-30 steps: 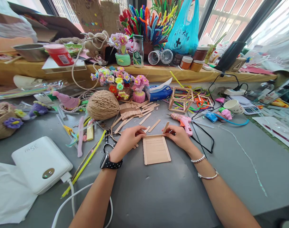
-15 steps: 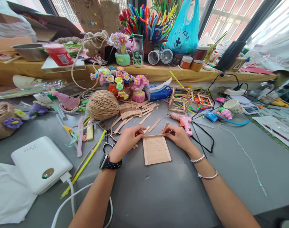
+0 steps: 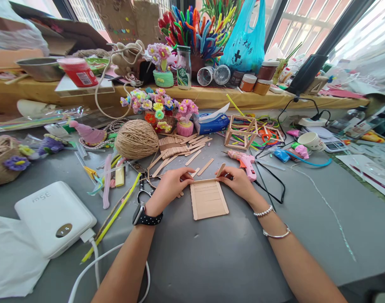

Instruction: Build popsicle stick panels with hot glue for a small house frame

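Note:
A flat panel of wooden craft sticks (image 3: 208, 201) lies on the grey table between my hands, with a stick along each side. Across its far edge runs a thin craft stick (image 3: 205, 181) that looks set on its narrow side. My left hand (image 3: 175, 182) pinches this stick's left end between thumb and fingers. At the right end, my right hand (image 3: 235, 179) is closed on it in the same way. Another craft stick (image 3: 221, 169) juts up by the right fingertips; whether they hold it I cannot tell. Two loose sticks lie just beyond the panel.
A pink glue gun (image 3: 244, 163) lies right of my right hand, its black cord trailing. Beyond are a twine ball (image 3: 137, 139), a pile of craft sticks (image 3: 175, 147) and a stick frame (image 3: 241, 132). Scissors (image 3: 143, 191) and a white power bank (image 3: 56, 219) lie left.
Both hands keep their hold at the panel's far edge. The panel's near edge has shifted very slightly toward me; nothing else has visibly moved.

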A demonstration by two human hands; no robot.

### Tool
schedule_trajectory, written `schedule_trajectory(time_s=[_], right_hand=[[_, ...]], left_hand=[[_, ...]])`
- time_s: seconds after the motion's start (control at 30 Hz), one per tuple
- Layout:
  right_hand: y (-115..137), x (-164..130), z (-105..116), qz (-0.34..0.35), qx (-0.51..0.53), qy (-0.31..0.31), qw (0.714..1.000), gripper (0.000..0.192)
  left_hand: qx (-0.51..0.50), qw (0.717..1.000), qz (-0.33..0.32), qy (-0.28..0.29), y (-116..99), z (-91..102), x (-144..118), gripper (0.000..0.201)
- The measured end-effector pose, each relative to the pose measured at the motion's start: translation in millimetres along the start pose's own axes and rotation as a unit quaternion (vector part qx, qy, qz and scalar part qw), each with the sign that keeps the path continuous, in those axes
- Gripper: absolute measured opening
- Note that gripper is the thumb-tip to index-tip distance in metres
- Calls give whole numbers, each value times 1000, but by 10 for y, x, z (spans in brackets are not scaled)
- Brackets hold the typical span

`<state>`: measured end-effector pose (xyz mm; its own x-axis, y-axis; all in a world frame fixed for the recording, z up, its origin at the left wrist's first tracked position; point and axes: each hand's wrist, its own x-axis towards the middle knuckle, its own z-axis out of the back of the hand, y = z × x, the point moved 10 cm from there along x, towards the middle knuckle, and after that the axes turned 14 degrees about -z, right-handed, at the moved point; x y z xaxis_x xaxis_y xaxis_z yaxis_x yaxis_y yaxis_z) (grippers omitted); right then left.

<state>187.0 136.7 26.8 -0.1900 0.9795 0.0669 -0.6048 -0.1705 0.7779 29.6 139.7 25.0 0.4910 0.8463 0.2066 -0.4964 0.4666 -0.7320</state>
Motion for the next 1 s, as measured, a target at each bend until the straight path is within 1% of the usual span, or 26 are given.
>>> schedule_trajectory(time_s=[0.23,0.4,0.57,1.0], right_hand=[[-8,0,13,-3,-8,-9,1000,5],[12,1,11,1,-7,-11,1000,5],[10,5,13,0,-9,-13,1000,5],[-28,10,-9,-9,-5,-4,1000,5]], left_hand=[[9,1000,4,-17,24,56,-19,25],[11,1000,-18,-9,-15,22,8,25],[24,999,-33,-13,-52,7,23,25],[15,1000,-17,4,-23,-36,-7,26]])
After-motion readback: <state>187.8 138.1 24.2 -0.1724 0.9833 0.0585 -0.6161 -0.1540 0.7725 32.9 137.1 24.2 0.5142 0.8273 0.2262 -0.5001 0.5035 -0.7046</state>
